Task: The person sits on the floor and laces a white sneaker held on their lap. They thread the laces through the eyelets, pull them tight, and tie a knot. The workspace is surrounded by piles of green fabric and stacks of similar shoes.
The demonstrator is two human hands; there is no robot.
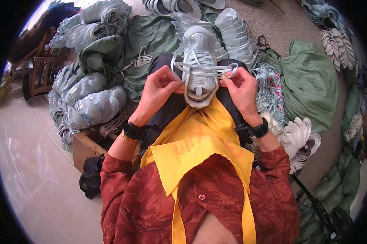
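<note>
A pale grey sneaker (199, 39) rests between my knees, its toe pointing away from me and its heel opening toward me. Light shoelaces (196, 65) run across its front, with loops standing out at both sides. At the shoe's left side my left hand (163, 87) is closed, thumb and forefinger pinching the lace. My right hand (241, 86) is closed in a pinch on the lace at the right side, near a loop. Below the shoe, a yellow apron (204, 150) covers my lap.
Stacked pale shoe uppers (98, 107) lie at left beside a wooden box (88, 148). More uppers (232, 34) sit beyond the shoe. At right are a bundle of laces (269, 91), a green sack (309, 81) and white shoe parts (295, 136). A wooden chair (45, 75) stands far left.
</note>
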